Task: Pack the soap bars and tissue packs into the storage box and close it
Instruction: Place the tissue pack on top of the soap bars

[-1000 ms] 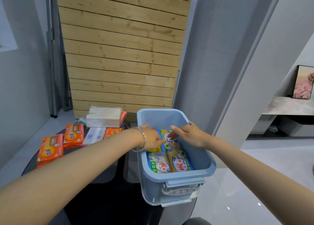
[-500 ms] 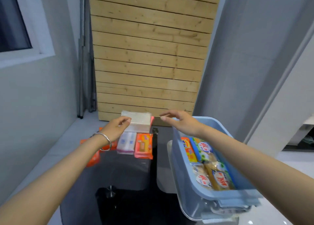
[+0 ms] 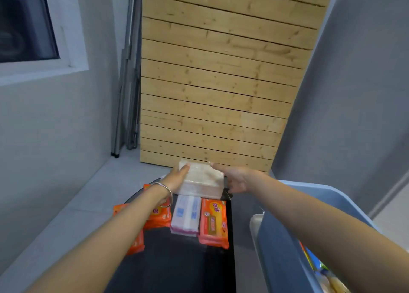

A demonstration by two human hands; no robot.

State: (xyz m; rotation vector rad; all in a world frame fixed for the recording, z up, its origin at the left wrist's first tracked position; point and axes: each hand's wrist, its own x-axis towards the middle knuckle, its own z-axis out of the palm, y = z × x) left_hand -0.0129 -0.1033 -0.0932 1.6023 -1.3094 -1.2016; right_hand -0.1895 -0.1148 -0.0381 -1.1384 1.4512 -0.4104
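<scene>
At about nine o'clock of my view, orange packs (image 3: 157, 215) lay on the dark table (image 3: 181, 259), partly under my left forearm. My left hand (image 3: 177, 178), which a second before had been down in the storage box (image 3: 287, 237), had come across and now cupped the left end of the large clear-wrapped tissue pack (image 3: 202, 178) at twelve o'clock on the table. Below it lay a white and blue tissue pack (image 3: 185, 215) and another orange pack (image 3: 213, 223); its yellow label was too blurred to read. My right hand (image 3: 238, 179) had closed on the big pack's right end, fingers spread wide, so I judged lifting it was next. At four o'clock stood the blue box, open, with colourful wrapped bars (image 3: 318, 268) inside.
</scene>
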